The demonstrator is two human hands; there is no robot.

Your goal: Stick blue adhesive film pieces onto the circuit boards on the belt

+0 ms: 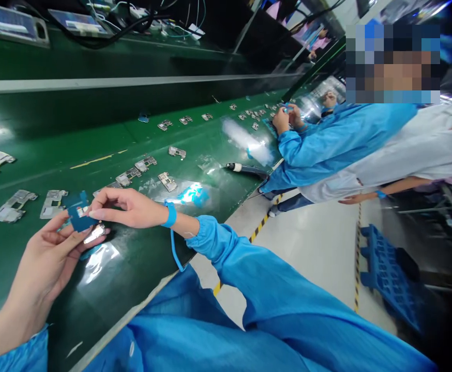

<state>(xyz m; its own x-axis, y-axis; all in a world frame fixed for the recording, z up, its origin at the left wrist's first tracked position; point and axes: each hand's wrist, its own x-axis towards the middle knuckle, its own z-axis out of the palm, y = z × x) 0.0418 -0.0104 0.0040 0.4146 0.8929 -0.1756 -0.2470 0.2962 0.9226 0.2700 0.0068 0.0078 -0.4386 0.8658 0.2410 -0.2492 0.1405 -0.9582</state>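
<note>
Green belt (105, 289), R hand (133, 209) pinching blue film (79, 217)?

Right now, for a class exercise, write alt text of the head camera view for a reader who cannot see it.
The left hand and right hand hold a small blue-and-silver piece above a green bench. Rows of circuit boards lie along the bench. The right wrist wears a blue wrist strap, and a co-worker in a blue smock works farther along.

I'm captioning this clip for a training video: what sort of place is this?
Likely an electronics assembly line: rows of circuit boards on a green workbench, a co-worker in a blue smock, and a blue antistatic wrist strap.
</note>
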